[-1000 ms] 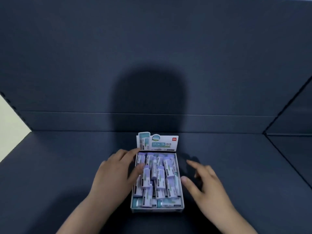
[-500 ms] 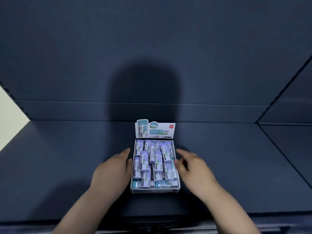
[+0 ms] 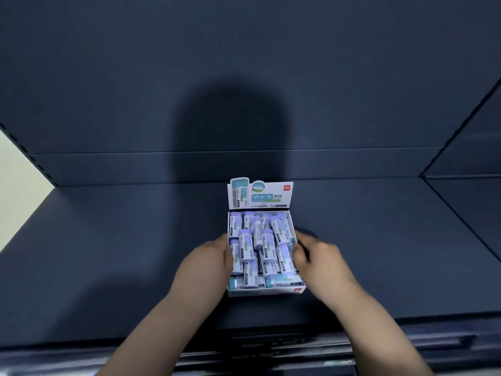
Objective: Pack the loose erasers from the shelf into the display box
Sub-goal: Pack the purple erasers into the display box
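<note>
1. The left grip [image 3: 206,267] clasped the left wall of the display box [image 3: 267,292], its thumb lying along the rim.
2. The right grip [image 3: 320,264] clasped the right wall, fingers curled at the rim.
3. The erasers [image 3: 257,245] lay heaped inside the box, some crossing others.
4. The box stood on the dark shelf [image 3: 108,253] near its front edge, with its header card upright at the back.
</note>
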The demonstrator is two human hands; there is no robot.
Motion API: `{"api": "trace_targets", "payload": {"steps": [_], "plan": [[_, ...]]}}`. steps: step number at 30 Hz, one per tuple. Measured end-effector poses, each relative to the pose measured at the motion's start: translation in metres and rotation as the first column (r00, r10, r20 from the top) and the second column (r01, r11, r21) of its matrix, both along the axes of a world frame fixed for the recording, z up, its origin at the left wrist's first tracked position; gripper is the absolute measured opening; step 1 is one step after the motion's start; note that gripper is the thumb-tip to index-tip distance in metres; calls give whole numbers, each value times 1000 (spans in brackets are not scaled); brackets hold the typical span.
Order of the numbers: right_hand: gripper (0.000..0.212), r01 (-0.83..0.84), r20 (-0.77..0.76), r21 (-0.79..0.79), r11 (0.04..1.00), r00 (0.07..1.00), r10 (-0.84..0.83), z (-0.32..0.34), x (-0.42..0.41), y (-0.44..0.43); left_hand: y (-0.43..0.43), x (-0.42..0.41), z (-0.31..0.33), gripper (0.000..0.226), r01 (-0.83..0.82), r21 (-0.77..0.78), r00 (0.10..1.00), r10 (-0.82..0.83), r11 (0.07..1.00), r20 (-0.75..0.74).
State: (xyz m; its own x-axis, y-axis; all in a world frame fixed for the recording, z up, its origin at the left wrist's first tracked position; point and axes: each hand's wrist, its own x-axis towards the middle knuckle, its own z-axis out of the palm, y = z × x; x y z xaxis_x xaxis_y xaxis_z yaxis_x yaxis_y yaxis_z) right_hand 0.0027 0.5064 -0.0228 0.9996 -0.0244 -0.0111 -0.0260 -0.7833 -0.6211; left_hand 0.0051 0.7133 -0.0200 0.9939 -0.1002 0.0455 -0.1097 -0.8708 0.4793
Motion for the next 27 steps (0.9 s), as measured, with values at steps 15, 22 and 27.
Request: {"api": "trace_targets", "payload": {"steps": [15,22,27], "plan": [[24,-1,-22,-11,1000,1000,1,4,-8,-9,2,-11,-1,36,63,-63,998,-62,996,7],[24,-35,-14,50,998,999,36,2,-4,-18,14,-2,1,24,50,-69,997,-46,996,59],[29,105,156,235,966,977,-144,0,18,-20,21,21,-9,32,125,-156,987,-106,980,123]]}}
